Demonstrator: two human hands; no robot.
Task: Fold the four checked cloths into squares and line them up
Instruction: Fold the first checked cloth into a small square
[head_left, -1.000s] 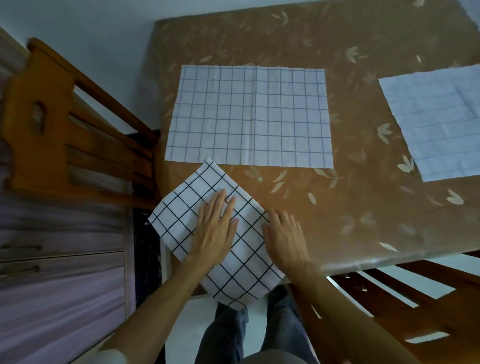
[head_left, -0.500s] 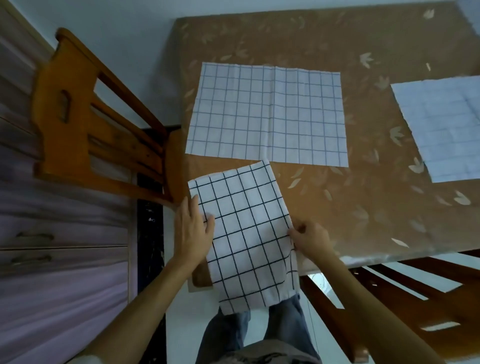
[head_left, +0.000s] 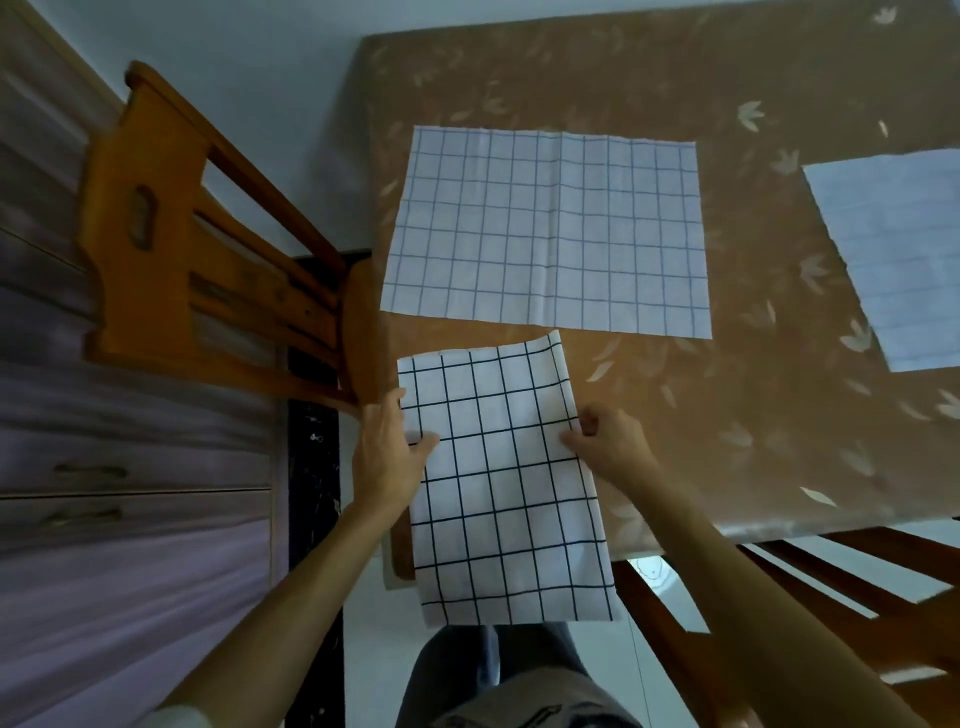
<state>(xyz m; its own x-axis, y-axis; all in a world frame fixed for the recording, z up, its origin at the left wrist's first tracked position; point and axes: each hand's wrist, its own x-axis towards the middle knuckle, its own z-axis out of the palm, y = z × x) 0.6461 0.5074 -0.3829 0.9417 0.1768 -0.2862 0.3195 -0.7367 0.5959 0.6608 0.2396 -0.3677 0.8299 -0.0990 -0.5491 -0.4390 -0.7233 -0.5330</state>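
A white cloth with bold black checks (head_left: 498, 483), folded into a long rectangle, lies at the table's near left corner with its lower half hanging over the edge. My left hand (head_left: 387, 452) pinches its left edge and my right hand (head_left: 605, 444) pinches its right edge at mid-height. Its far right corner curls up slightly. Beyond it a larger cloth with thin blue checks (head_left: 548, 228) lies spread flat. A third pale checked cloth (head_left: 893, 249) lies flat at the right, cut off by the frame.
The table (head_left: 727, 405) has a brown leaf-patterned cover. A wooden chair (head_left: 197, 249) stands at its left end, beside purple drawers (head_left: 130, 493). Another wooden chair (head_left: 831, 597) sits at the near right. My legs are below the hanging cloth.
The black-checked cloth has turned from a diamond to lie square with the table. My hands went from pressing flat on it to gripping its two side edges.
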